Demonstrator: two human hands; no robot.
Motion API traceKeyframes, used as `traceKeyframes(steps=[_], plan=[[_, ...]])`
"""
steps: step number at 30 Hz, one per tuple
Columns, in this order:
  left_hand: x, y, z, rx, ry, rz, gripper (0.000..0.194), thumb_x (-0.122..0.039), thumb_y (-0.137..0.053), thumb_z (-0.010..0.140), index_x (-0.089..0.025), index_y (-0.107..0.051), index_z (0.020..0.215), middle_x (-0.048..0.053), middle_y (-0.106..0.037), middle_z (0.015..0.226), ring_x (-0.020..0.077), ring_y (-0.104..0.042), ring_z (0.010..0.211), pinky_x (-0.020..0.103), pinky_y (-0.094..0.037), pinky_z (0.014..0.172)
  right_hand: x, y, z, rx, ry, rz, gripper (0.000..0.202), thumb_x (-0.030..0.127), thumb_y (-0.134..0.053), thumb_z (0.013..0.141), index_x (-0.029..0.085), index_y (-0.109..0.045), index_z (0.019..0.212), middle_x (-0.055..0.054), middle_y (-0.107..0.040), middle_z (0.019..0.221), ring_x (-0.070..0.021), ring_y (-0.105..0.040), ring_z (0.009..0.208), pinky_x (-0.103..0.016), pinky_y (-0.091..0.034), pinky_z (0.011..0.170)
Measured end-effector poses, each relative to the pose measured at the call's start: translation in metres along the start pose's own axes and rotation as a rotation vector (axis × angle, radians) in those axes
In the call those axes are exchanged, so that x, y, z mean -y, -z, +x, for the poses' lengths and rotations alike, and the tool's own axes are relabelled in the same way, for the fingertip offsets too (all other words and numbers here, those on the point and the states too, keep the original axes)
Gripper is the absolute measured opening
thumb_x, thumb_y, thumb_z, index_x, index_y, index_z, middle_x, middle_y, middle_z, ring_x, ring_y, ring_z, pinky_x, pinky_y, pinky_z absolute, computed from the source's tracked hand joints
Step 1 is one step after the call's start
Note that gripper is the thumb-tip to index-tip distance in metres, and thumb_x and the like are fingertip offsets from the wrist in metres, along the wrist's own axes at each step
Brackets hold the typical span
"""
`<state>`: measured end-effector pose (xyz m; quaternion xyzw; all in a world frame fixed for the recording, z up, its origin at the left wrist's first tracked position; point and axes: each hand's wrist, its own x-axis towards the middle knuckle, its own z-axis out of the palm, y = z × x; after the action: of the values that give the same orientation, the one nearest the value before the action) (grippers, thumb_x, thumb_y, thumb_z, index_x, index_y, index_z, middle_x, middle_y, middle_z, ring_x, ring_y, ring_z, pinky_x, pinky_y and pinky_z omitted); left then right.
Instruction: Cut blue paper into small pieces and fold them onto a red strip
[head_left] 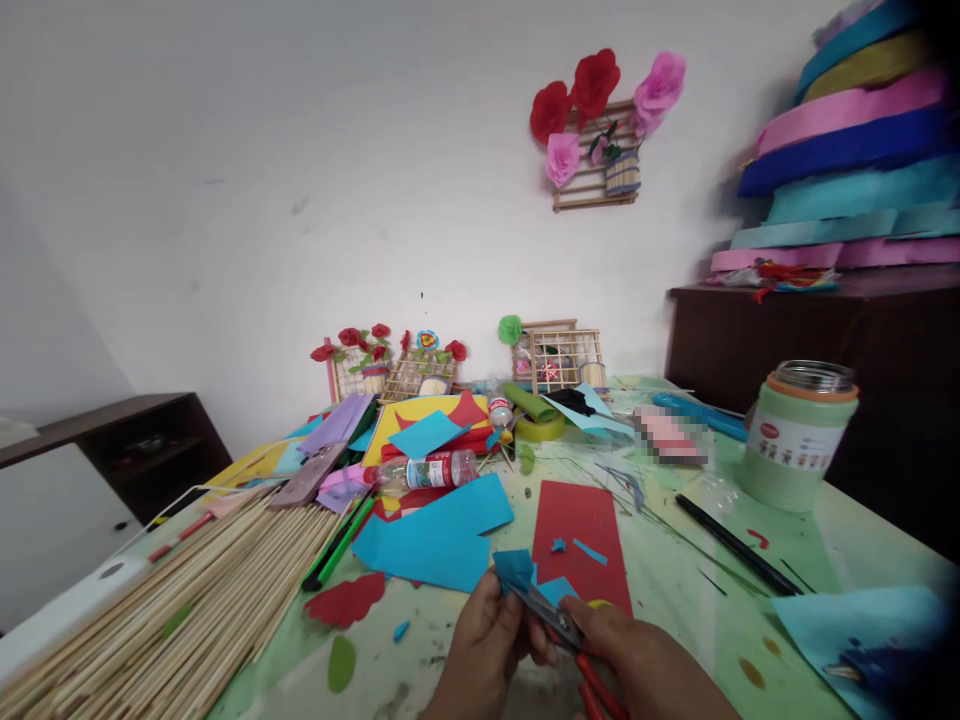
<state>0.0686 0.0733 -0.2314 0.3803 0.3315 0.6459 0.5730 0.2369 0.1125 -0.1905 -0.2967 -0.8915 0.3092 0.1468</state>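
In the head view my left hand (491,625) pinches a small piece of blue paper (513,566) at the lower centre. My right hand (619,635) is wrapped round scissors (562,622) with red handles, their blades pointing up and left against the blue piece. Just beyond the hands lies a red paper sheet (581,525) with small blue scraps on it. Larger blue paper (435,535) spreads to the left of it, and a red cut-out shape (346,600) rests nearer the front.
Bamboo sticks (195,600) cover the left side. A plastic bottle (431,472) lies behind the blue paper. At right are a black pen (739,545), a green jar (799,440) and a blue glue gun (892,665). Paper-flower racks (566,355) lean on the wall.
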Motion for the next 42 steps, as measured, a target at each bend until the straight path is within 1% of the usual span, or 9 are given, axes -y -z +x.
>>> traceKeyframes(steps=[4, 7, 12, 19, 23, 28, 33, 39, 42], plan=[[-0.005, 0.005, 0.000, 0.001, 0.037, 0.084, 0.034, -0.048, -0.063, 0.077, -0.016, -0.053, 0.083, -0.002, -0.058, 0.053, 0.0098, -0.054, 0.050, 0.021, -0.037, 0.052, 0.002, 0.004, -0.001, 0.010, -0.021, -0.001, 0.032, 0.037, -0.059, 0.071, 0.024, -0.056, 0.100, -0.005, -0.065, 0.091, -0.0203, -0.060, 0.076, -0.025, -0.041, 0.066], [-0.009, 0.011, 0.003, 0.022, 0.054, 0.181, 0.036, -0.049, -0.062, 0.077, -0.015, -0.052, 0.081, -0.002, -0.057, 0.051, 0.0096, -0.054, 0.047, 0.020, -0.035, 0.050, 0.006, 0.007, -0.002, 0.012, -0.014, 0.021, 0.028, 0.032, -0.057, 0.073, 0.025, -0.056, 0.099, -0.004, -0.066, 0.092, -0.0201, -0.061, 0.078, -0.025, -0.042, 0.067], [-0.016, 0.021, 0.012, 0.069, 0.111, 0.269, 0.043, -0.055, -0.064, 0.071, -0.015, -0.051, 0.079, -0.002, -0.057, 0.046, 0.0095, -0.051, 0.040, 0.020, -0.032, 0.044, 0.006, 0.005, -0.002, 0.009, -0.083, -0.036, 0.016, 0.026, -0.054, 0.073, 0.022, -0.056, 0.089, -0.005, -0.066, 0.083, -0.0195, -0.061, 0.071, -0.024, -0.042, 0.061], [-0.024, 0.032, 0.019, 0.161, 0.205, 0.345, 0.046, -0.058, -0.066, 0.066, -0.016, -0.051, 0.077, -0.002, -0.057, 0.047, 0.0094, -0.051, 0.039, 0.019, -0.036, 0.043, 0.001, 0.003, -0.003, 0.015, -0.091, -0.044, 0.016, 0.022, -0.055, 0.072, 0.022, -0.058, 0.087, -0.004, -0.067, 0.083, -0.0191, -0.062, 0.073, -0.024, -0.043, 0.064], [-0.031, 0.033, 0.018, 0.198, 0.240, 0.414, 0.044, -0.056, -0.065, 0.067, -0.015, -0.052, 0.078, -0.003, -0.057, 0.047, 0.0098, -0.052, 0.039, 0.019, -0.035, 0.040, 0.000, 0.001, -0.004, 0.022, -0.107, -0.047, 0.013, 0.021, -0.053, 0.072, 0.023, -0.058, 0.085, -0.004, -0.067, 0.082, -0.0181, -0.062, 0.071, -0.023, -0.043, 0.061], [-0.035, 0.033, 0.018, 0.202, 0.263, 0.452, 0.042, -0.053, -0.064, 0.070, -0.014, -0.053, 0.078, -0.002, -0.057, 0.047, 0.0096, -0.052, 0.039, 0.018, -0.034, 0.039, -0.003, -0.002, -0.006, 0.020, -0.102, -0.048, 0.014, 0.026, -0.055, 0.074, 0.022, -0.058, 0.087, -0.004, -0.067, 0.082, -0.0185, -0.063, 0.072, -0.023, -0.043, 0.062], [-0.031, 0.036, 0.018, 0.212, 0.289, 0.412, 0.038, -0.049, -0.064, 0.071, -0.015, -0.052, 0.080, -0.003, -0.056, 0.048, 0.0092, -0.052, 0.039, 0.018, -0.034, 0.040, -0.001, 0.000, -0.006, 0.046, -0.134, -0.065, 0.012, 0.027, -0.054, 0.075, 0.022, -0.059, 0.085, -0.004, -0.068, 0.079, -0.0182, -0.063, 0.071, -0.022, -0.042, 0.062], [-0.027, 0.036, 0.016, 0.164, 0.326, 0.343, 0.035, -0.047, -0.066, 0.070, -0.016, -0.049, 0.074, -0.003, -0.057, 0.046, 0.0098, -0.052, 0.037, 0.018, -0.032, 0.037, -0.002, -0.001, -0.006, 0.028, -0.153, -0.083, 0.013, 0.029, -0.052, 0.079, 0.022, -0.060, 0.087, -0.004, -0.070, 0.078, -0.0186, -0.064, 0.069, -0.023, -0.042, 0.060], [-0.024, 0.035, 0.017, 0.125, 0.315, 0.349, 0.038, -0.050, -0.067, 0.069, -0.017, -0.048, 0.072, -0.001, -0.059, 0.047, 0.0109, -0.054, 0.039, 0.018, -0.032, 0.038, -0.005, 0.002, -0.004, -0.026, -0.162, -0.059, 0.016, 0.030, -0.051, 0.080, 0.023, -0.060, 0.091, -0.004, -0.071, 0.082, -0.0195, -0.065, 0.073, -0.025, -0.043, 0.062]])
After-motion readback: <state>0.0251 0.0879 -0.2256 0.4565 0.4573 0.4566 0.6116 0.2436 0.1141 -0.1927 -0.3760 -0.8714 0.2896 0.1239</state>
